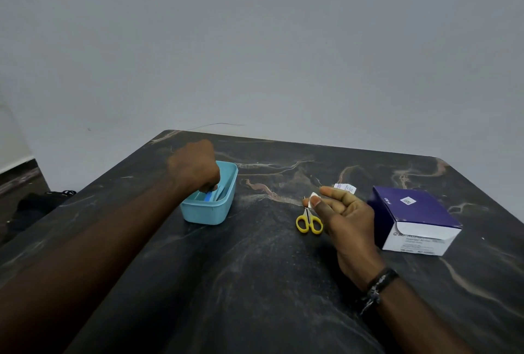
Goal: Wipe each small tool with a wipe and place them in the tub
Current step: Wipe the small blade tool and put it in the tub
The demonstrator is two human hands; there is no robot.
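My left hand (pixel 194 166) reaches down into the tub (pixel 209 212), fingers curled around a blue-handled tool (pixel 209 196) whose long axis runs along the tub's length, pointing away from me toward the tub's far end. Next to it in the tub I see at least one more slim tool, too small to identify. My right hand (pixel 344 212) hovers to the right of the tub, palm turned toward me, thumb and forefinger pinching a small white wipe (pixel 314 199); the other fingers are loosely curled.

The tub is light blue and rectangular, its long axis angled away from me and slightly to the right, standing on the dark marbled surface (pixel 255 282). Right of the tub, just under my right hand's fingertips, lie yellow-handled scissors (pixel 309 220), loops toward me and blades pointing away, partly hidden behind the wipe. Beyond my right hand, farther from the tub, lies a torn white wrapper (pixel 345 188). Farthest right of the tub sits a purple and white box (pixel 416 220), well apart from the scissors.
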